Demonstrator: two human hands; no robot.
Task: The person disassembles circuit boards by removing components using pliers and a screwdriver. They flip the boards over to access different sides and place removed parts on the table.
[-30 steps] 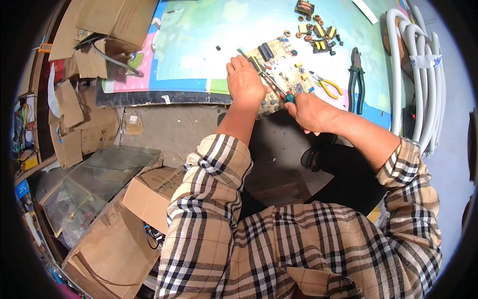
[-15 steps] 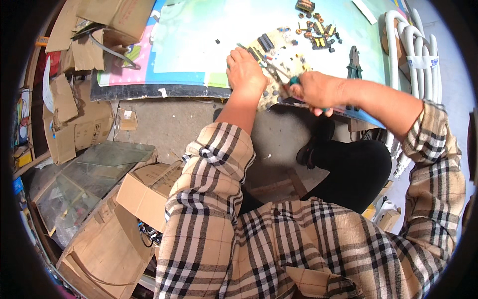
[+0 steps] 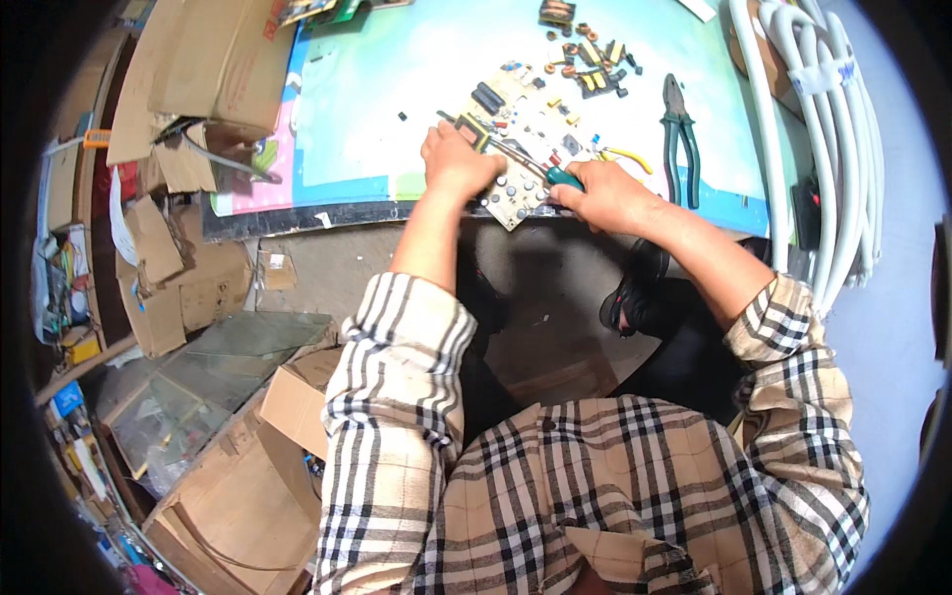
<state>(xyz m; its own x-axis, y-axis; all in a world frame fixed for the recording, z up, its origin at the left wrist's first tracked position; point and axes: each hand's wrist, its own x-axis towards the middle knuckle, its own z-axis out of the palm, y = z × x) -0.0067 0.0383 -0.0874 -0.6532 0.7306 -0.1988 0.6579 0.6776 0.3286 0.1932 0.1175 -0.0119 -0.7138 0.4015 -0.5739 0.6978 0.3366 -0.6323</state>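
My right hand (image 3: 607, 195) is closed round the green handle of a screwdriver (image 3: 563, 178). Its metal shaft points up and left across a pale circuit board (image 3: 508, 210), the tip close to a yellow-and-black transformer (image 3: 474, 131). At the board's left edge, my left hand (image 3: 456, 162) grips it with fingers curled beside the transformer. Dark cylindrical capacitors (image 3: 487, 97) and other small parts stand on the board. Just beyond my right hand lies a tool with yellow handles (image 3: 627, 157), partly hidden.
Green-handled pliers (image 3: 680, 144) lie on the table (image 3: 377, 74) to the right. Loose coils and small parts (image 3: 595, 64) form a pile at the back. White tubing (image 3: 808, 129) is bundled at the right edge; a cardboard box (image 3: 213, 74) stands at the left.
The view has shifted, showing more of the board's near end and the yellow-handled tool. My right hand has turned, and the screwdriver shaft now reaches the transformer by my left hand.
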